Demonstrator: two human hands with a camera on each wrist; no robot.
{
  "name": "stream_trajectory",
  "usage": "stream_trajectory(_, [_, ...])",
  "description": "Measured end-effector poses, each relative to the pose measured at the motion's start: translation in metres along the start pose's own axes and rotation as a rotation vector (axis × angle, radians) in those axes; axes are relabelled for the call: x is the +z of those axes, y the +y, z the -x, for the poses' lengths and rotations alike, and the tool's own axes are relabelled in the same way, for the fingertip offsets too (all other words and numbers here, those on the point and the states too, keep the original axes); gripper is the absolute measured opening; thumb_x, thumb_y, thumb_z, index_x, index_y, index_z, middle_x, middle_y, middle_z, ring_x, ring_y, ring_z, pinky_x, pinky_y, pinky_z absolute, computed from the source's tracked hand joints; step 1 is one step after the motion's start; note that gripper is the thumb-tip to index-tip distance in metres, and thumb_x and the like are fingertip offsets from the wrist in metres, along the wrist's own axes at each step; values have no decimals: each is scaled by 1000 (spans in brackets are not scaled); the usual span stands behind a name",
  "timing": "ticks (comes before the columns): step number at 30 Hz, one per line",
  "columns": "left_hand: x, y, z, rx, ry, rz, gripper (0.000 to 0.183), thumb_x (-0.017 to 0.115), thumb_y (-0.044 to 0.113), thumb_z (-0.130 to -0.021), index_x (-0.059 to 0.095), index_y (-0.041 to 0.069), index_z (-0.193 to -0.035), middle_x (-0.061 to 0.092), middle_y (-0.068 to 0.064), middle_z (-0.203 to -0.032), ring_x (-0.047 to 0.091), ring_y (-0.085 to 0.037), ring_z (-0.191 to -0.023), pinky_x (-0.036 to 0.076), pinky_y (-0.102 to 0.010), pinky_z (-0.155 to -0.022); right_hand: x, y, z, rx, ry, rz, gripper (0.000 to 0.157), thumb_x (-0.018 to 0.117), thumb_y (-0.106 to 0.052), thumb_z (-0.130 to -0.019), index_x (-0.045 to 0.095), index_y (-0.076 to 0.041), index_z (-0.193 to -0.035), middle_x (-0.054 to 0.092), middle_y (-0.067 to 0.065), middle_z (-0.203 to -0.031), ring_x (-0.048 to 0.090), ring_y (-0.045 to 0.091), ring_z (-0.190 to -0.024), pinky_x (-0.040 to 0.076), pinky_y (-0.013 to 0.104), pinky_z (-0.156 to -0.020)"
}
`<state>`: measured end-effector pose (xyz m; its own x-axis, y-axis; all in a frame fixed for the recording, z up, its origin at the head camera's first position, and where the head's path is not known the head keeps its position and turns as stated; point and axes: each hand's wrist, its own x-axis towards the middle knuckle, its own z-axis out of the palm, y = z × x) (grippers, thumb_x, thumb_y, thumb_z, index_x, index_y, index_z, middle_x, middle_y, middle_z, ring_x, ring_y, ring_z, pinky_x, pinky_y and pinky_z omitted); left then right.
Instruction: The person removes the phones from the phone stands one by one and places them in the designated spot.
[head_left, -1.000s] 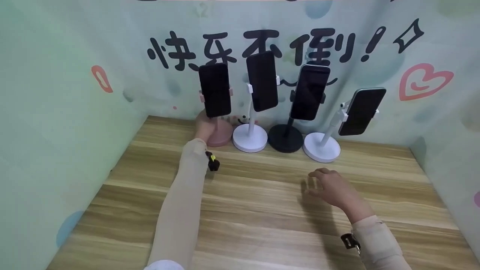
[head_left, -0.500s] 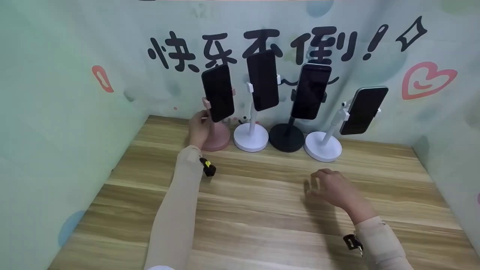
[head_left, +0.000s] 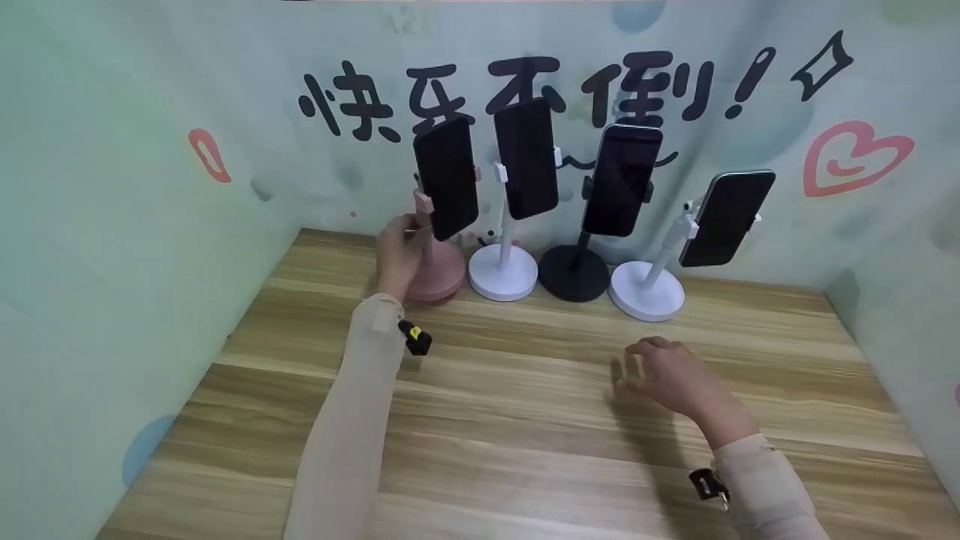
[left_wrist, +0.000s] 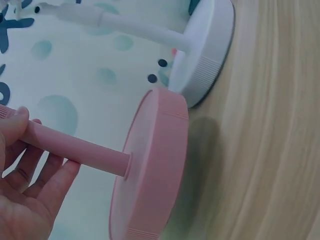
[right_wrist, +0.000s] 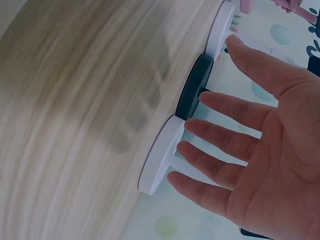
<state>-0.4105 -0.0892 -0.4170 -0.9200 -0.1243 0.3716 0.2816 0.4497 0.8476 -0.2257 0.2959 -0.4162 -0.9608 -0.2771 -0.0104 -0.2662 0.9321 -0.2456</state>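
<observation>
My left hand [head_left: 397, 255] grips the upright pole of a pink phone stand [head_left: 444, 271] at the left end of a row. In the left wrist view, thumb and fingers wrap the pink pole [left_wrist: 90, 152], and the round pink base [left_wrist: 157, 165] casts a shadow on the table beside it. A black-screened phone [head_left: 448, 180] sits in this stand's clamp, turned a little to the right. My right hand [head_left: 671, 375] hovers over the table in front of the row, holding nothing. The right wrist view shows its palm [right_wrist: 285, 160] and spread fingers.
To the right of the pink stand are a white stand [head_left: 502, 274], a black stand [head_left: 574, 274] and another white stand [head_left: 646, 292], each bearing a phone. A printed backdrop [head_left: 352, 180] rises close behind them. Wood-grain tabletop [head_left: 510, 405] extends in front.
My left hand has come out from behind the phone to the left side of the pole. The pink stand's phone has swung and tilted rightward. My right hand has barely moved.
</observation>
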Motion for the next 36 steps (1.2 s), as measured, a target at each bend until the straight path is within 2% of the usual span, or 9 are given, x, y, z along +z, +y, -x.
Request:
stream_trajectory(14, [-14,14,16,8,-63,28,20,63,12,-97,67,-3,-109,69,-21,-109,67,-30,-103,56,-39,-94,0,-3,-1,-39,29,-14,51,74,-29,-87,62,4,-124,61,28,-127,59,50,-115,49,60,-98])
stream_trajectory(20, [-17,14,21,-20,-105,16,20,64,15,-97,67,-2,-108,69,-19,-110,68,-30,-105,56,-39,-91,-1,-6,-1,-32,7,-24,53,73,-30,-88,61,4,-127,59,28,-131,58,50,-118,48,60,-100])
stream_trajectory(28, [-14,13,29,-44,-142,-16,21,64,16,-98,67,0,-110,70,-18,-112,66,-30,-107,55,-42,-91,-1,-7,2,-36,15,-31,52,73,-30,-89,61,4,-127,59,29,-132,56,52,-119,47,61,-101])
stream_trajectory(36, [-7,3,35,-11,-134,13,16,64,8,-95,67,-4,-105,70,-21,-109,67,-32,-106,56,-41,-95,-5,-10,2,-48,19,-22,51,73,-27,-88,61,5,-126,59,30,-130,57,50,-119,47,60,-101])
